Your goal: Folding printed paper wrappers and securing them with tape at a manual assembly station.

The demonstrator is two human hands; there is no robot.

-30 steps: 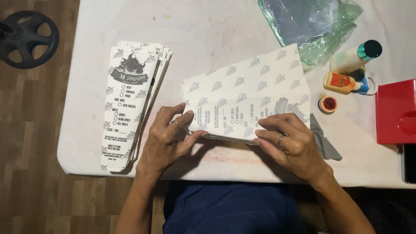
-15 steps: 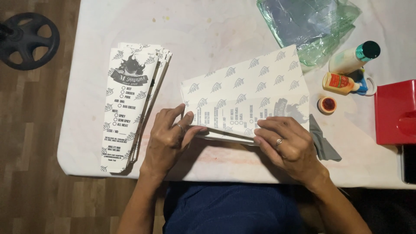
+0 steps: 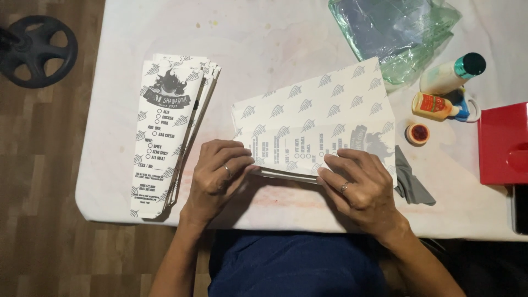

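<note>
A white printed paper sheet (image 3: 313, 113) with a grey leaf pattern lies across the middle of the white table (image 3: 275, 38). Its near edge is folded over. My left hand (image 3: 217, 176) pinches the fold's left end with its fingers curled over the edge. On the fold's right part my right hand (image 3: 357, 190) presses flat, fingers spread. Each hand wears a ring. A stack of folded printed paper sleeves (image 3: 165, 129) lies to the left of my left hand.
At the back right lies a crumpled clear green plastic bag (image 3: 396, 33). A white bottle with a teal cap (image 3: 454, 71), a small orange glue bottle (image 3: 434, 105), a small round red lid (image 3: 418, 133), a grey cloth (image 3: 412, 184) and a red box (image 3: 503, 143) are on the right. A black wheel-shaped base (image 3: 36, 49) stands on the wooden floor.
The fingers of both hands have crept along the fold and pressed the paper's near edge flatter. The sheet has shifted slightly.
</note>
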